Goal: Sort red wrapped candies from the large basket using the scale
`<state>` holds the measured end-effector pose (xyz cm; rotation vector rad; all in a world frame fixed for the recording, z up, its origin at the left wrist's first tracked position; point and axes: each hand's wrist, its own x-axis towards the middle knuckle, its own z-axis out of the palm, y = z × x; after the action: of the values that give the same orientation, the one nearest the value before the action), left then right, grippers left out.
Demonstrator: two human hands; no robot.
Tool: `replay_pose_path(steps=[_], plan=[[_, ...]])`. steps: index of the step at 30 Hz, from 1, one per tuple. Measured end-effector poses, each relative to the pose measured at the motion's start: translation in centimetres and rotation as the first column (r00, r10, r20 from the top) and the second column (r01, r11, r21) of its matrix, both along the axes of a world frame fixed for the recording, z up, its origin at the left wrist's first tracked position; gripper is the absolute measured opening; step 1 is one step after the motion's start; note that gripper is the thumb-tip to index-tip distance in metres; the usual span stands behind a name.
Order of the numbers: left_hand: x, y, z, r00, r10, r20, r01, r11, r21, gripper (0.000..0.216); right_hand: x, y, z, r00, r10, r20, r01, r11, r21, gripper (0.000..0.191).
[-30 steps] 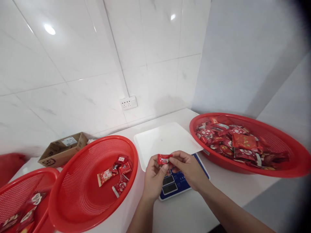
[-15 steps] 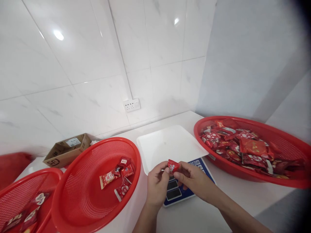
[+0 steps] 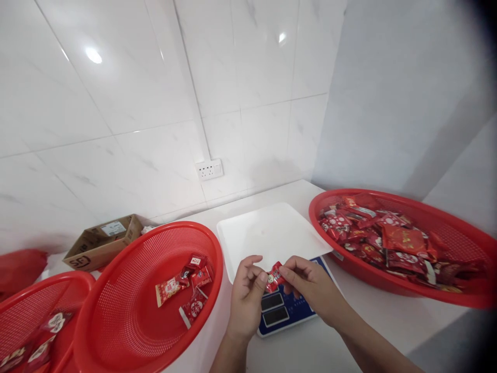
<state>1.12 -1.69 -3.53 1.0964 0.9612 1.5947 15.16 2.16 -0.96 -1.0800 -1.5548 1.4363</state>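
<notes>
My left hand (image 3: 246,292) and my right hand (image 3: 308,285) both pinch a small red candy packet (image 3: 275,277) between thumb and fingers. They hover over the front of a blue scale (image 3: 289,305) with a white weighing tray (image 3: 267,233). To the left stands a red mesh basket (image 3: 116,316) holding several red packets (image 3: 186,287). At the right, a wide red basket (image 3: 458,228) is heaped with red packets (image 3: 380,235).
A third red basket (image 3: 23,305) with a few packets sits at the far left edge. An open cardboard box (image 3: 101,241) lies by the tiled wall, below a wall socket (image 3: 208,169). A red bag (image 3: 19,267) shows at the left.
The packet has been turned between my fingers, from flat and level to tilted and lower. My hands have dropped slightly toward the scale's display.
</notes>
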Motion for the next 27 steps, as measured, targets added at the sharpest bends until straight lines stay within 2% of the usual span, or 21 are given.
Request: replay_pose_path(steps=[7,11,14,17,20,24,27], plan=[[-0.1,-0.1,0.2,0.999,0.038,0.035,-0.038,0.999,-0.002,0.028,-0.1,0.1,-0.2,0.997,0.008,-0.072,-0.01,0.999,-0.033,0.036],[-0.5,0.1,0.2,0.998,0.063,0.02,-0.063,0.998,-0.017,0.03,0.0,0.2,0.1,0.991,0.087,-0.105,-0.096,0.992,-0.084,0.035],[-0.8,0.2,0.2,0.995,0.098,0.002,-0.098,0.995,-0.03,0.034,0.2,0.5,0.6,0.993,0.112,-0.048,-0.115,0.991,-0.064,0.031],[-1.0,0.4,0.4,0.975,0.212,-0.063,-0.214,0.977,-0.027,0.033,0.4,1.2,0.9,0.994,0.035,0.099,-0.042,0.997,0.065,0.025],[-1.1,0.5,0.6,0.926,0.36,-0.112,-0.363,0.932,-0.01,0.029,0.4,2.5,0.9,0.959,-0.104,0.263,0.03,0.962,0.271,0.021],[-1.1,0.3,0.6,0.866,0.466,-0.178,-0.468,0.883,0.033,0.027,0.2,4.1,1.0,0.805,-0.239,0.542,-0.05,0.884,0.464,0.027],[-1.1,0.1,0.0,0.814,0.511,-0.276,-0.512,0.856,0.074,0.03,1.2,5.2,1.7,0.696,-0.357,0.623,-0.047,0.844,0.535,0.03]])
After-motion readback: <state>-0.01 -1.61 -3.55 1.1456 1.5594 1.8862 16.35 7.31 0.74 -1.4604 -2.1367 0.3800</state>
